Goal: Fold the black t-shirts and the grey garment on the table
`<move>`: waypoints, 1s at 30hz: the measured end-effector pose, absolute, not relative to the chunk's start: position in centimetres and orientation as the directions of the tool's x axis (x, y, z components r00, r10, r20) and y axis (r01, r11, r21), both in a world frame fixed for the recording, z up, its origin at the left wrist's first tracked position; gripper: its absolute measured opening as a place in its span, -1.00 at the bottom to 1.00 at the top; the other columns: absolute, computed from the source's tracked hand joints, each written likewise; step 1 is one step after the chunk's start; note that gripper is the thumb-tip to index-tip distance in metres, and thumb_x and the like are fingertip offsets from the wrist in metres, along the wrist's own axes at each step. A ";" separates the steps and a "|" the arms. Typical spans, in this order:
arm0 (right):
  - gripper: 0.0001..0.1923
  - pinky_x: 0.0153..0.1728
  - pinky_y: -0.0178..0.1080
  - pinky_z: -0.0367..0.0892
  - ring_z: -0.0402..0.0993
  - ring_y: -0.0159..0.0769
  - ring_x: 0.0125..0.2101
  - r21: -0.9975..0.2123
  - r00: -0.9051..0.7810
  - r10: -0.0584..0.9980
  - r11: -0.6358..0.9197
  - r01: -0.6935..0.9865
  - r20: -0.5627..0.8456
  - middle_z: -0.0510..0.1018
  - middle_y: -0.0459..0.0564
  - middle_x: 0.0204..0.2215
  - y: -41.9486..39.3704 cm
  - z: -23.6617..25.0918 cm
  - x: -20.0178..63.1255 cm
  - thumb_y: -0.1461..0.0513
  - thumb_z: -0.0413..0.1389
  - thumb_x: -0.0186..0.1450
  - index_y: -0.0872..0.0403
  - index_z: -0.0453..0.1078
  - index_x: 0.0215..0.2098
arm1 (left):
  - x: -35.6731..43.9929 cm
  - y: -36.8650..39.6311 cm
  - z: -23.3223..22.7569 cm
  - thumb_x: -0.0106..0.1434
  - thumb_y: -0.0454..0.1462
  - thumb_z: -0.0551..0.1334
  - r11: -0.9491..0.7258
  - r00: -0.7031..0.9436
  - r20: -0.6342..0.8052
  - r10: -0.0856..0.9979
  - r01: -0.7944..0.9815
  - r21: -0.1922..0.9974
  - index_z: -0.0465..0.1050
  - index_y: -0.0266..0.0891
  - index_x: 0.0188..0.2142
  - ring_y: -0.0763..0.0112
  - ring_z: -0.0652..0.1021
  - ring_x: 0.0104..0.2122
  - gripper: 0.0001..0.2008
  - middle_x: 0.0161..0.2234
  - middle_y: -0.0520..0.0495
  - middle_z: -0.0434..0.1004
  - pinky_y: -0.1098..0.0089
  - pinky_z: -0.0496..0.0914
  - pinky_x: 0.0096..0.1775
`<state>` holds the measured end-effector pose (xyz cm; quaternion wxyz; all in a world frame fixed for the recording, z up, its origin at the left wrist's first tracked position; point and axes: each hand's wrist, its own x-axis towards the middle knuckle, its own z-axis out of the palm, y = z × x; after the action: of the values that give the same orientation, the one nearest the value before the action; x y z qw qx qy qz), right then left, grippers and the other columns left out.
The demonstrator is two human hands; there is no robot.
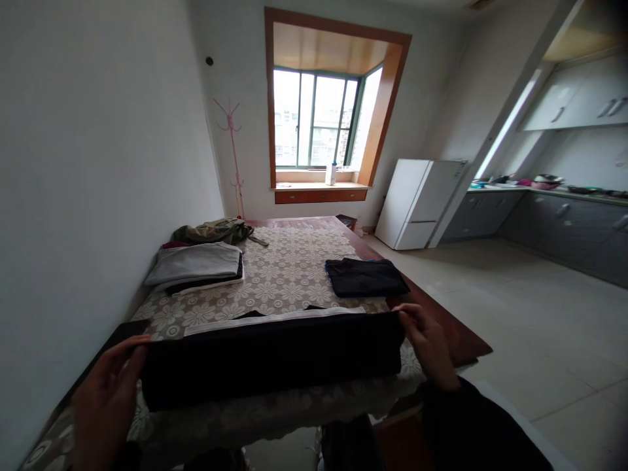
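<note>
A black folded garment [275, 360] stretches across the near part of the table, long and narrow, with a whitish strip along its far edge. Its exact kind does not show. At its left end my left hand [108, 392] pinches the upper corner between thumb and fingers. My right hand [426, 340] grips the opposite upper corner in the same way. Beyond it, to the right, lies a folded black garment [366, 277] with a bit of blue at its edge. Folded clothes with a grey piece [199, 263] on top are stacked at the left.
A patterned lace cloth [284, 261] covers most of the dark red table [441, 320]. An olive-green bundle [213, 230] sits at the back left by the wall. Farther off are a pink coat stand [233, 150], a white fridge [417, 203] and a kitchen counter [564, 193].
</note>
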<state>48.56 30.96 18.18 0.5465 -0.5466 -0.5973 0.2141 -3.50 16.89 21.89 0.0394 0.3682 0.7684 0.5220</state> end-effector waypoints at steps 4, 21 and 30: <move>-0.66 -0.22 -0.17 0.38 0.53 -0.15 -0.28 -0.827 0.047 0.945 0.258 0.499 0.323 0.63 0.06 -0.28 36.6 16.6 46.3 -0.01 0.10 0.31 0.07 0.46 -0.19 | -4.1 23.8 19.8 0.14 0.13 0.19 0.175 -0.645 0.231 0.729 0.501 0.847 0.42 -0.23 -0.04 0.02 0.63 -0.08 -0.42 -0.12 -0.23 0.61 0.11 0.51 -0.01; -0.90 -0.26 -0.21 0.25 0.55 -0.15 -0.24 -0.487 -0.052 0.961 0.183 0.854 0.271 0.63 -0.01 -0.29 39.3 11.8 45.9 0.22 0.03 0.39 -0.04 0.38 -0.17 | -4.6 25.0 16.7 0.40 -0.07 -0.01 0.364 -0.449 0.152 0.880 0.846 0.388 0.33 -0.09 0.24 0.03 0.62 -0.08 -0.51 -0.04 -0.19 0.64 0.18 0.46 -0.13; -0.68 0.12 -0.03 0.27 0.43 -0.05 0.08 -0.216 -0.259 0.876 0.367 0.905 0.406 0.54 0.11 0.04 37.6 13.1 45.3 0.32 0.00 0.38 0.00 0.46 0.03 | -4.2 24.0 16.0 0.40 -0.16 -0.04 0.157 -0.216 0.325 0.921 0.967 0.198 0.46 -0.22 0.19 -0.07 0.35 0.30 -0.50 0.28 -0.27 0.41 -0.06 0.25 0.28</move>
<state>45.29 37.64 13.14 0.2350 -0.5616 -0.7928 -0.0300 -4.24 24.03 16.00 -0.0638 0.6228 0.7580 0.1831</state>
